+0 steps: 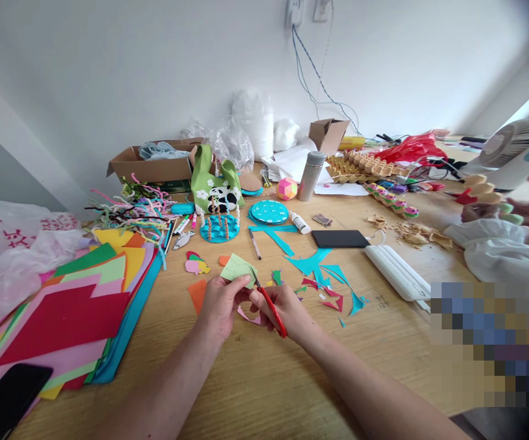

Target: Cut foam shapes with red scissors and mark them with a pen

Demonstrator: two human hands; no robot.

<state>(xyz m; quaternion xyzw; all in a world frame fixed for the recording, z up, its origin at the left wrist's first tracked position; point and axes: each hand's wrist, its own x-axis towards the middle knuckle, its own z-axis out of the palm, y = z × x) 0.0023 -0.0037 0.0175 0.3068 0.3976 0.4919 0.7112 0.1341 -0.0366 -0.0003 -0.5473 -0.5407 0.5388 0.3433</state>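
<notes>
My left hand (224, 298) pinches a light green sheet (236, 267), felt or paper, with faint lines drawn on it. In my right hand (287, 308) is a pair of red-handled scissors (273, 310), its blades at the sheet's right edge. How far the blades are parted is too small to tell. Beneath and beside my hands lie an orange piece (197, 296) and a pink cut scrap (248, 316). Small cut-out shapes (196, 264) in pink, red and yellow rest just beyond my left hand. A pen (255, 243) lies farther off.
Colored sheets (69, 324) and a black phone (10, 397) cover the left side. Blue scraps (310, 264), a black tablet-like slab (340, 238) and a white power strip (397, 272) lie to the right. Behind stand a panda bag (218, 186) and a grey bottle (312, 177). Another person's hands (516, 214) work at far right.
</notes>
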